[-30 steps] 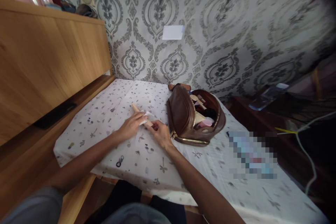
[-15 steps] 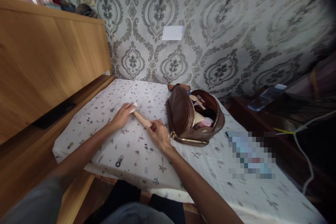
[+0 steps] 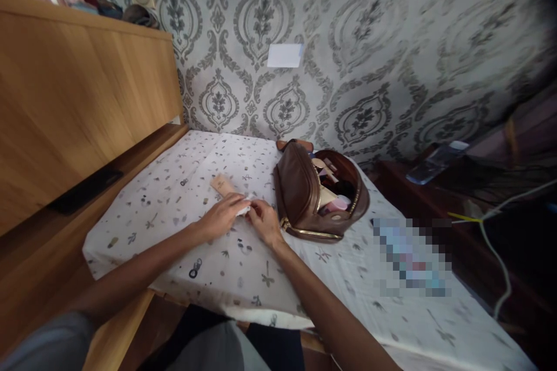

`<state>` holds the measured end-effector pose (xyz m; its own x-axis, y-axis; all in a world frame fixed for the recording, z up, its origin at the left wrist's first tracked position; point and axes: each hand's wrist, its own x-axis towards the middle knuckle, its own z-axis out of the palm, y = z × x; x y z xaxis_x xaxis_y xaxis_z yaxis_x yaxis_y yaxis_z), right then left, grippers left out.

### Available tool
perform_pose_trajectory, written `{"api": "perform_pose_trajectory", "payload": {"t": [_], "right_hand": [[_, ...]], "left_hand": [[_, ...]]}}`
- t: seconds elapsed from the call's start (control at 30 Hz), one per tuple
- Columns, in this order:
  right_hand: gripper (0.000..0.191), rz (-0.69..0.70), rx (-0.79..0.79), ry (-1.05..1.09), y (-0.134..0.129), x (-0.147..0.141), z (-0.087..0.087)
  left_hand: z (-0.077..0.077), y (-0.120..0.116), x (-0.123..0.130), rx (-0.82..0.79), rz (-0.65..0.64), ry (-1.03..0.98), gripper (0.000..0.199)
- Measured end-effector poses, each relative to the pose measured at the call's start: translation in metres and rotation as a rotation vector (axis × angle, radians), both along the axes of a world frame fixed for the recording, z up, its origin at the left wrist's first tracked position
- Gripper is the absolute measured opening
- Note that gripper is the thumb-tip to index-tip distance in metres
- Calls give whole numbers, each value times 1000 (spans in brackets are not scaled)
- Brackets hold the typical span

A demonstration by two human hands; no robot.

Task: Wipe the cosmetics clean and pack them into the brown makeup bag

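Observation:
A flat beige cosmetic tube is held low over the printed white cloth, its far end pointing to the upper left. My left hand is closed around the near part of the tube with a white tissue between its fingers. Close beside it, my right hand pinches the tube's near end, which the fingers mostly hide. To the right stands an unzipped brown leather cosmetic bag, with several makeup items inside, among them a pink round-ended one.
The patterned cloth covers the tabletop. A wooden cabinet rises along the left. A blurred-out flat object lies at the right, and a white cable hangs beyond that edge. The wallpapered wall closes off the back.
My left hand has slid with the tissue from the tube's far end toward my right hand, baring the far end. The right hand stays at the near end.

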<state>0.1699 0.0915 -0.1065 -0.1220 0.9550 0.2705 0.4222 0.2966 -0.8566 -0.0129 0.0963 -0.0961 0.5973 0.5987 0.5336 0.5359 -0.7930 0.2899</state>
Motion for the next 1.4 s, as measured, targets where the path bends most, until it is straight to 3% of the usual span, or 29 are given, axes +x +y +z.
{"api": "perform_pose_trajectory", "payload": {"t": [0.17,0.47,0.63,0.8,0.93,1.2,1.3,1.4], "right_hand": [[13,-26,20,-62,-1,-1,3],[17,-53,-16,-128,-3,-4,7],[31,-44,40,-126,-2,-1,3],[33,-65,78,-131,-4,-2,3],[32,-60,70,-128,-4,-4,6],[8,-106,18,-133,-1,0,3],[6,-94,-1,-111,-1,0,4],[15,-65,-44,-54,-4,-1,8]], "left_hand": [[-2,1,2,-30,-1,18,54],[-12,66,-50,-65,257,-14,59],[-18,79,-61,-85,325,-27,57],[-19,74,-57,-82,346,-38,57],[-15,56,-44,-64,311,-29,60],[-16,-15,18,32,9,3,62],[-18,-14,15,46,13,17,65],[-20,5,-6,49,83,15,67]]}}
